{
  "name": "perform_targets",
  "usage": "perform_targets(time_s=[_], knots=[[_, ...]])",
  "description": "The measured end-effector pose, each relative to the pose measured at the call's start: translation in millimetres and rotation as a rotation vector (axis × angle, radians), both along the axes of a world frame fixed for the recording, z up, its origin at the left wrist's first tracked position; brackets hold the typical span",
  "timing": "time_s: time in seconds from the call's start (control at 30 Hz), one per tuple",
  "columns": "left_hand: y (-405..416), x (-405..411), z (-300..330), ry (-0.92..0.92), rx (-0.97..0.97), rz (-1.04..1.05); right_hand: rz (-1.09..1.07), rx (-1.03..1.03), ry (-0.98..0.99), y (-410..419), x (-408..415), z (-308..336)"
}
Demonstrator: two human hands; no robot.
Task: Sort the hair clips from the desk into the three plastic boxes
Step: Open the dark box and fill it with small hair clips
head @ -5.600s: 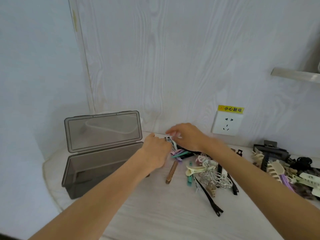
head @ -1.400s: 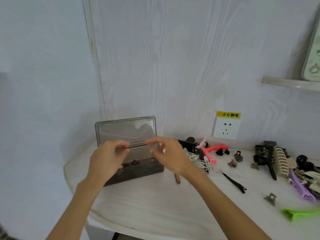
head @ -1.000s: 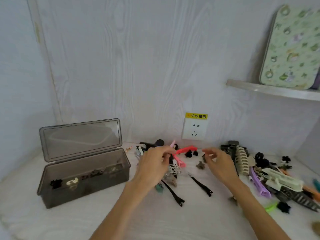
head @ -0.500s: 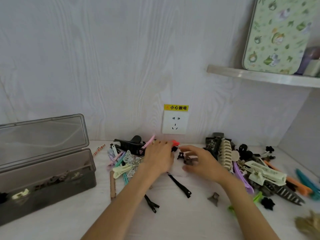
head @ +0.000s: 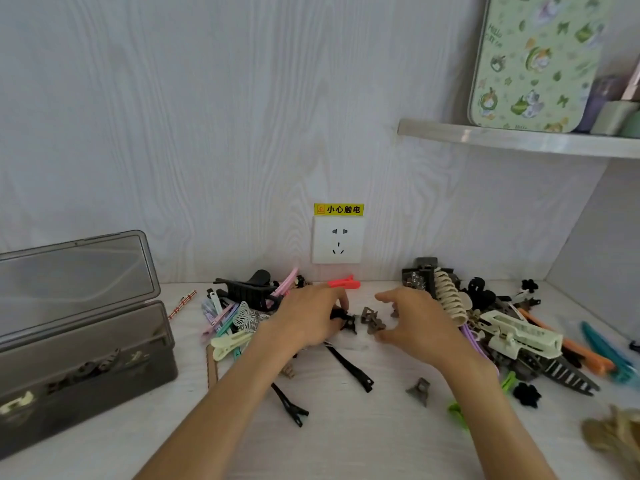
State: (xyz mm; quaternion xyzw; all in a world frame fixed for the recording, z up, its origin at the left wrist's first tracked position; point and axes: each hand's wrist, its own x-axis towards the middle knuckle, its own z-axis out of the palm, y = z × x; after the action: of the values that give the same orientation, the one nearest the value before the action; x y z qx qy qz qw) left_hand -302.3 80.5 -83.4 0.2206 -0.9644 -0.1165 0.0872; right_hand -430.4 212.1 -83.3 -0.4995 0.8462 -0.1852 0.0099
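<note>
My left hand (head: 311,320) pinches a small black claw clip (head: 343,318); my right hand (head: 415,323), fingers spread, nears brown mini clips (head: 372,320) mid-desk (head: 346,445). Risk: scattering neighbours far from the grey box (head: 86,375).

Glossy smoky translucent plastic box (head: 86,368) on matt pale wood-grain desk (head: 346,445)

1. The bench (head: 346,445) was white with a faint wood grain.
2. The plastic box (head: 86,368) was smoky translucent grey.
3. The alligator clip (head: 344,283) was coral red.
4. The small claw clips (head: 372,320) were brown.
5. The long flat clip (head: 349,368) was black.
6. The butterfly clip (head: 246,318) was silver filigree.
7. The socket label (head: 338,209) was yellow with black characters.
8. The tin (head: 533,60) on the shelf was pale green with a leaf and animal print.
</note>
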Motion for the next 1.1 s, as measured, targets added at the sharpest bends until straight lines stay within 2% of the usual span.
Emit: perform_targets(time_s=[0.2,0.3,0.47,0.7,0.97,1.03,1.1], knots=[[-4,13,6,0.006,0.055,0.023,-0.083,0.133,0.058,2,11,2],[-6,17,8,0.001,0.058,0.007,0.025,0.151,0.028,0,14,-1],[-4,19,7,-0.018,0.237,-0.076,0.214,0.09,-0.063,-7,17,-1],[8,9,0,0.092,0.119,0.005,0.107,-0.07,-0.312,-9,10,-4],[16,7,7,0.026,0.033,-0.011,0.076,0.07,-0.317,-6,21,16],[19,11,6,0.085,0.053,-0.015,0.047,0.013,-0.403,0,22,15],[22,18,8,0.223,0.13,0.005,-0.008,-0.098,-0.554,7,21,15]])
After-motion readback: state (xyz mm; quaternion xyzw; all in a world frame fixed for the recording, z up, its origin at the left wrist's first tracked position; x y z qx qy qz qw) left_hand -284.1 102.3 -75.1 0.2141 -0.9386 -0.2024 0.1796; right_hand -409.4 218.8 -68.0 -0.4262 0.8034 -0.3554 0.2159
